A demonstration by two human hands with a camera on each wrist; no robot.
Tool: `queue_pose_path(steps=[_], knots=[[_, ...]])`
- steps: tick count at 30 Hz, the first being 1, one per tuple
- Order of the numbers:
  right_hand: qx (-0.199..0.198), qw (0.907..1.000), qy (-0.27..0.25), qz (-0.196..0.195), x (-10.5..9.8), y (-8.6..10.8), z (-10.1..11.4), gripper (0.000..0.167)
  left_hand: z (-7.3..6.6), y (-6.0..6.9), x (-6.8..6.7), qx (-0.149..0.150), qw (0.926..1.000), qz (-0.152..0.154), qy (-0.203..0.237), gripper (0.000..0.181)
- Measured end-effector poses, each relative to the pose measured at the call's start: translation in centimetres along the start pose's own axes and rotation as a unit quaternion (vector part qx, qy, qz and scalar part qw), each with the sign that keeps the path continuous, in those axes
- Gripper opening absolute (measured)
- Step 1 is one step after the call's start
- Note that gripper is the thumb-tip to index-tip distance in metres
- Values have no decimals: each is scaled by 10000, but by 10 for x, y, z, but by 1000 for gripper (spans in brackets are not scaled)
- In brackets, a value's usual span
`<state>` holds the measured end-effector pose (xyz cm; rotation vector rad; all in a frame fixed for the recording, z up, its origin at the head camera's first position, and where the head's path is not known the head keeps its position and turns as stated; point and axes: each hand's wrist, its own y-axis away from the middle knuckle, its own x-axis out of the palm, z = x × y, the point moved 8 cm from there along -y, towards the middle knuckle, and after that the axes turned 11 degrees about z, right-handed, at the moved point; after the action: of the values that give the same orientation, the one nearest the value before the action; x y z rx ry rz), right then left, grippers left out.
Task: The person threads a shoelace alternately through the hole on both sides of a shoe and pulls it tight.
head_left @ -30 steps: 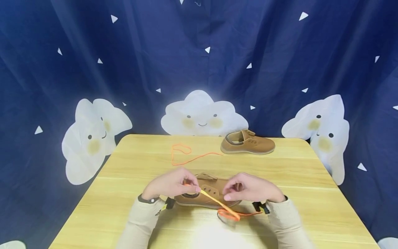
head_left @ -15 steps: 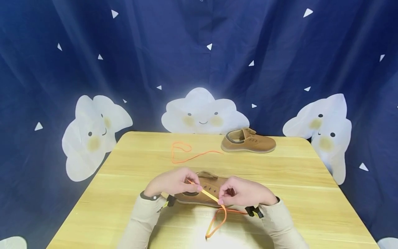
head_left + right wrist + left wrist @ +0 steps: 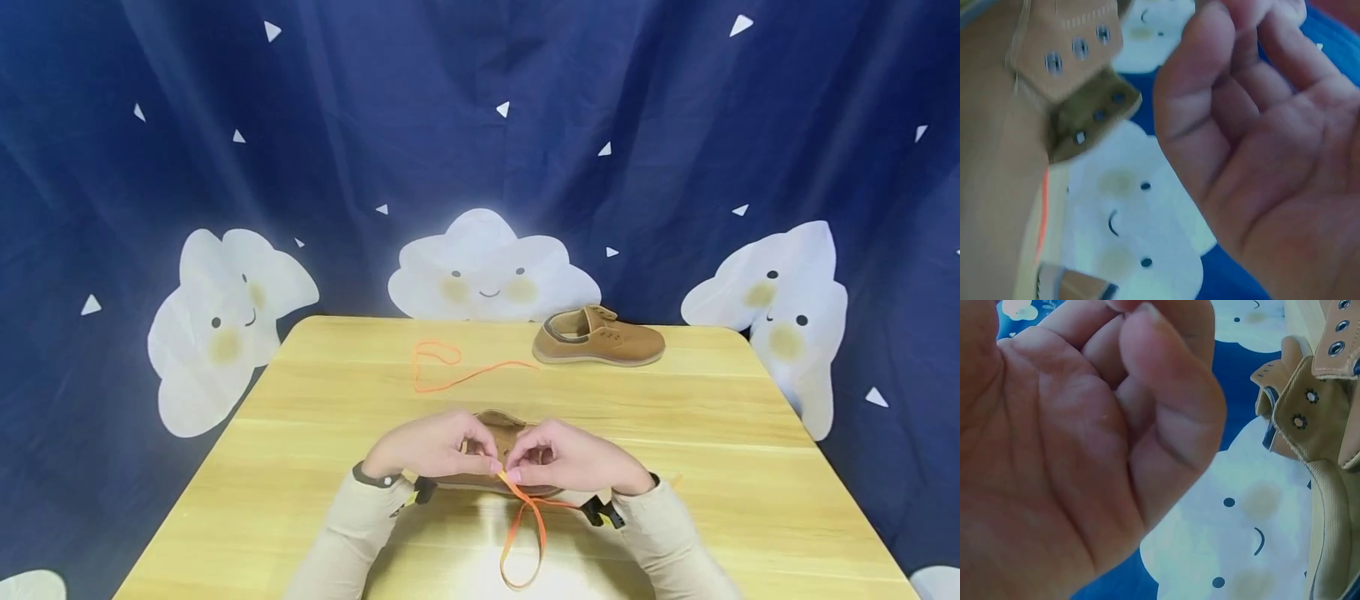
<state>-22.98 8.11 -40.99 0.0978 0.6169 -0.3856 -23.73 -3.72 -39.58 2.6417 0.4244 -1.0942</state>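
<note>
Over the near brown shoe, an orange shoelace is pinched between the thumb and fingers of my left hand. My right hand pinches the same lace just beside it, the two sets of fingertips almost meeting. From there the lace hangs in a loop in front of the shoe, and another stretch runs right toward my right wrist. Both hands hide much of the shoe. Eyelets of the shoe show in the right wrist view, while the left wrist view shows its open collar beyond my curled fingers.
A second brown shoe stands at the back right of the wooden table. Left of it another orange shoelace lies loosely curved. A blue curtain with white clouds hangs behind the table.
My right hand has come in leftward and taken hold of the lace near my left fingertips. My left hand has shifted slightly right. The lace's loop now hangs in front of the shoe.
</note>
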Motion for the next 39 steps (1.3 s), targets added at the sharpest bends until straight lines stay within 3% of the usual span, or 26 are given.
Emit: queue_pose_path(steps=[3,8,11,15,20,25,30,32,39], knots=[[-85,9998,-111,-121,2,-4,0,13,1,-3,2,32,10000,34,-53,18],[-258,9994,-241,-65,6,-6,-2,14,4,-5,2,-188,9997,50,152,17],[-76,9988,-477,-84,5,-4,-7,17,10,-3,-2,-498,9982,-200,254,16],[487,9926,-1052,-347,3,3,-20,17,20,1,-10,-907,9925,-725,386,19],[1046,9704,-2061,-698,10,11,-42,21,27,0,-14,-1032,9887,-1067,225,27],[1061,9478,-2837,-995,24,22,-59,30,31,-3,-13,-1127,9861,-1224,7,27],[1144,9094,-3845,-1099,46,32,-73,22,35,-4,-7,-1154,9873,-1087,21,28],[1209,9000,-4049,-1067,54,31,-76,16,36,-5,-5,-1183,9882,-968,45,29],[1500,8893,-4193,-1039,65,29,-84,14,40,-9,1,-1182,9898,-795,5,35]])
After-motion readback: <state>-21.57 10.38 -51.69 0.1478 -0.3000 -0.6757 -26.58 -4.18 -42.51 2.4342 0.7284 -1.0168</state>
